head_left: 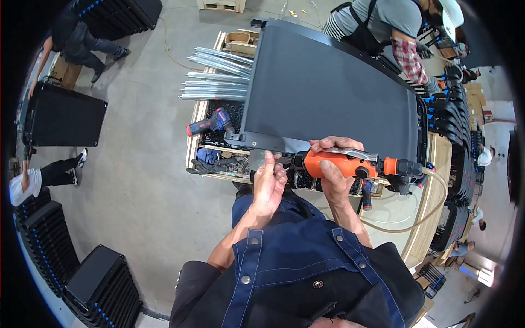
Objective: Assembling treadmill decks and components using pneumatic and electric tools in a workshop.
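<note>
The right hand is clamped around an orange air tool, fingers wrapped over its body and metal lever, holding it level just below the near edge of a big dark panel. A clear hose runs from the tool's black rear fitting and loops down to the right. The tool's black nose points left toward the left hand, whose fingers are pinched together at a small grey bracket on the panel's near corner; whether they grip a screw there is too small to tell. The panel lies on a wooden desk and slopes away from the person. Left of it, a red and blue driver rests on a crate, with a bundle of metal tubes beyond. Across the panel, another person's plaid sleeve reaches toward its far edge. Black panels stand on the concrete floor to the left.
</note>
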Demonstrator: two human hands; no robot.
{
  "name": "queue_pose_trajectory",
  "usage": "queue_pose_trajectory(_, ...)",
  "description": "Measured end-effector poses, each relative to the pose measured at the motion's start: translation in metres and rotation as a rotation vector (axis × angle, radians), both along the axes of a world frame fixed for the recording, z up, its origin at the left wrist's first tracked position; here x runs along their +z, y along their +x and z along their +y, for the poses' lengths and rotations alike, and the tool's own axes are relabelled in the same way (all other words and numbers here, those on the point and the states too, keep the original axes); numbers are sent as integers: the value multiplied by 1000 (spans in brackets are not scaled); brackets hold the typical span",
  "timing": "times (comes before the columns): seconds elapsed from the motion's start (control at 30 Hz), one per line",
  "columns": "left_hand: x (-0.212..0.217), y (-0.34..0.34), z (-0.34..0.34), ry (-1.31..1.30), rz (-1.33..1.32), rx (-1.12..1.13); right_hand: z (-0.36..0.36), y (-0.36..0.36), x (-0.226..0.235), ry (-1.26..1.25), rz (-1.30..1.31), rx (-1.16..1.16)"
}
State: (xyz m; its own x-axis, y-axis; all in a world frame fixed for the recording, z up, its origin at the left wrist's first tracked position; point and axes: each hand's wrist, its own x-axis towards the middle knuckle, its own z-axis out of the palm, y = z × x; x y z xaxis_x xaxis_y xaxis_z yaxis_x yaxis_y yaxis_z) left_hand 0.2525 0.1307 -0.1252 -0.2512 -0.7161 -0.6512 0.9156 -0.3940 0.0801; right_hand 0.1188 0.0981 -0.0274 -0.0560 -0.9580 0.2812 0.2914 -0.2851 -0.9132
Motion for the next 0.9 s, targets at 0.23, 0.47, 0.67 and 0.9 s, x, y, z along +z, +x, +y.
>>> queue_pose_trajectory(0.23,-27,33,-32,18,321,14,-34,54,-15,-63,183,60)
queue_pose_trajectory(0.47,-31,41,-23,-71,339,-50,-69,88,-24,-74,292,289)
queue_pose_trajectory(0.67,-36,43,8,0,168,-293,-81,94,-26,-27,326,343)
queue_pose_trajectory(0.9,-30,46,27,-78,59,-337,-70,96,-33,-16,347,356)
